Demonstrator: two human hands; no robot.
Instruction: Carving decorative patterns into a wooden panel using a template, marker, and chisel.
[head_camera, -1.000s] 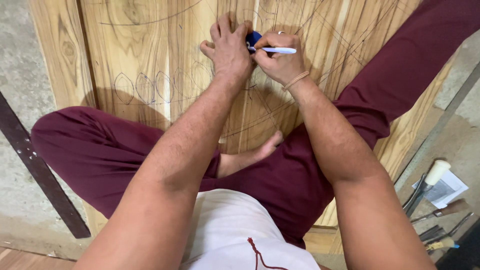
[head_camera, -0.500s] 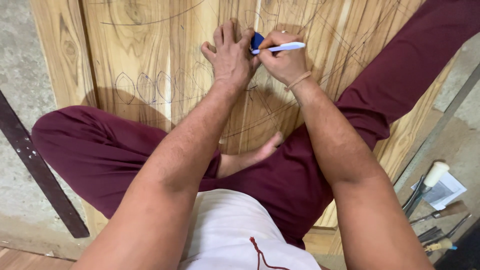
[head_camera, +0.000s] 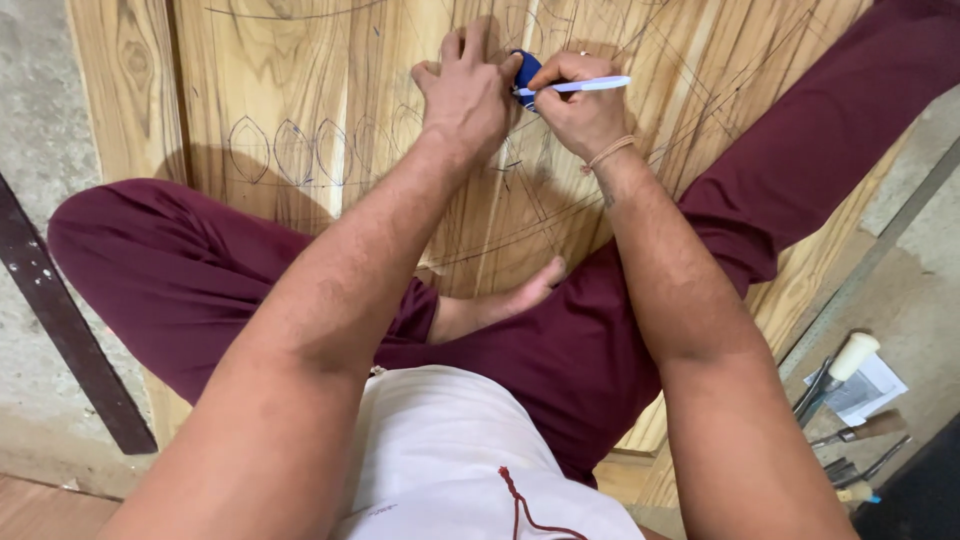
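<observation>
Hands marking a wood panel

The panel (head_camera: 330, 90) lies under both hands. Left hand (head_camera: 468, 95) presses flat, fingers spread, touching a blue piece (head_camera: 525, 68) just right; right hand (head_camera: 580, 110) pinches a pen (head_camera: 580, 86).

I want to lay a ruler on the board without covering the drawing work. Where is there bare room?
Bare board lies left of the left hand, above the pencilled leaf shapes. It is crowded around the right hand and pen, and at the tools on the floor lower right.
</observation>
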